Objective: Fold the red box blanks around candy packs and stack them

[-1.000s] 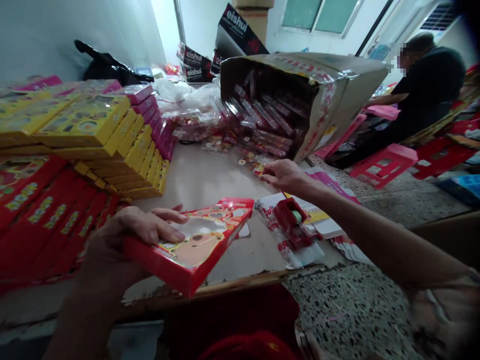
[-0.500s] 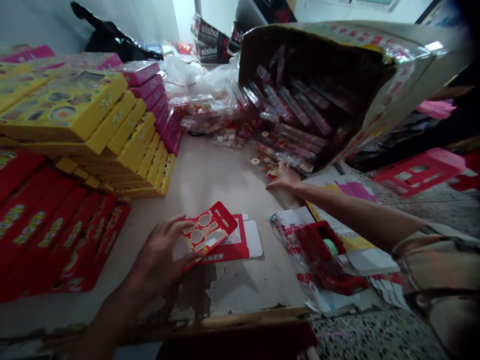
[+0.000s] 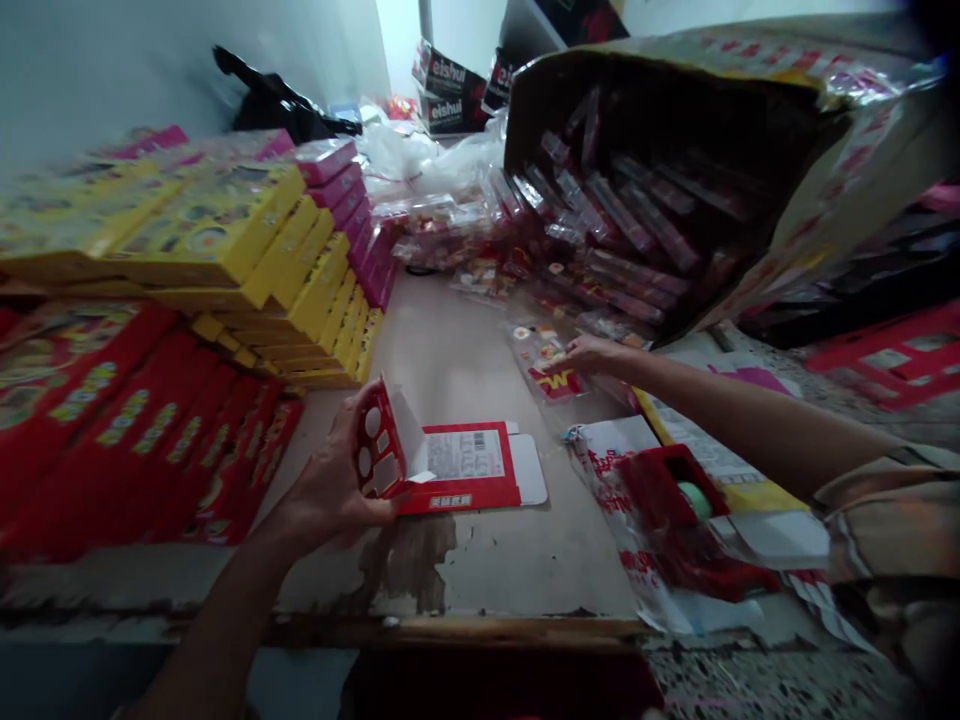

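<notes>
My left hand (image 3: 334, 475) is closed around the left end of a red cardboard box (image 3: 379, 440) with round and oblong cutouts. Its cutout panel stands raised, so the white inside shows, while the printed panel with a label lies flat on the table. Farther off, my right hand (image 3: 589, 355) grips a clear plastic packet (image 3: 540, 355) that has small toy-food pieces and a red-and-yellow piece inside. The fingertips are partly hidden against the packet. More such packets (image 3: 622, 280) spill out of a large tipped carton (image 3: 795, 220) just beyond that hand.
Yellow boxes (image 3: 277, 270), pink boxes (image 3: 349, 190) and red boxes (image 3: 150, 420) are stacked at the left. A red tape dispenser (image 3: 675, 500) sits on plastic wrapping at the right, near the table's front edge (image 3: 480, 630). A pink stool (image 3: 892, 350) stands beyond.
My left hand has tilted the box's cutout panel upright, opening the box. My right hand has drawn the plastic packet a little away from the pile, toward me. The view has shifted slightly left.
</notes>
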`<move>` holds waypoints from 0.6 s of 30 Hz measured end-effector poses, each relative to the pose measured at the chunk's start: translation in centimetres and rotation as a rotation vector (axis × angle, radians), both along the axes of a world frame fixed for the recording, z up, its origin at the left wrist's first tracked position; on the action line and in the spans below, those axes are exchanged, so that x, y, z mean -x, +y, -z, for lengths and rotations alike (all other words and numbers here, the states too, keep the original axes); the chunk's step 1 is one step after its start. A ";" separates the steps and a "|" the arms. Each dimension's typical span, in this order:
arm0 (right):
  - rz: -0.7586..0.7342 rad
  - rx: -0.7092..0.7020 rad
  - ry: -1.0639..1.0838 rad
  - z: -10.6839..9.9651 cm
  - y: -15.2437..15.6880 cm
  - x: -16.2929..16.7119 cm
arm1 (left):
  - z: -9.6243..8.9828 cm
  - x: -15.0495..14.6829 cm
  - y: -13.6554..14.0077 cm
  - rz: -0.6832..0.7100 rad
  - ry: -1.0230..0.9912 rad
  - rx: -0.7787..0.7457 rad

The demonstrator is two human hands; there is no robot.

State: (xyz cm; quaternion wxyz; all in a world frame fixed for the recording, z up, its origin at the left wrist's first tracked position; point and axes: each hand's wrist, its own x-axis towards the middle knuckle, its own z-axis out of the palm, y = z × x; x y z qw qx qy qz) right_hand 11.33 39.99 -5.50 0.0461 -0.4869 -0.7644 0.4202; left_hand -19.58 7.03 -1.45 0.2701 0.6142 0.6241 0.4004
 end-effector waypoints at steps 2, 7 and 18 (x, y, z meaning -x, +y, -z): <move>0.011 0.069 0.039 -1.8 -1.8 1.0 | -1.0 0.4 -1.6 0.007 0.019 -0.034; -0.045 0.139 0.341 -10.3 -9.2 3.2 | -0.9 -0.1 -4.1 -0.014 0.092 -0.099; -0.058 -0.085 0.692 -16.2 -28.3 5.1 | -0.2 -7.1 -6.7 -0.195 0.346 -0.320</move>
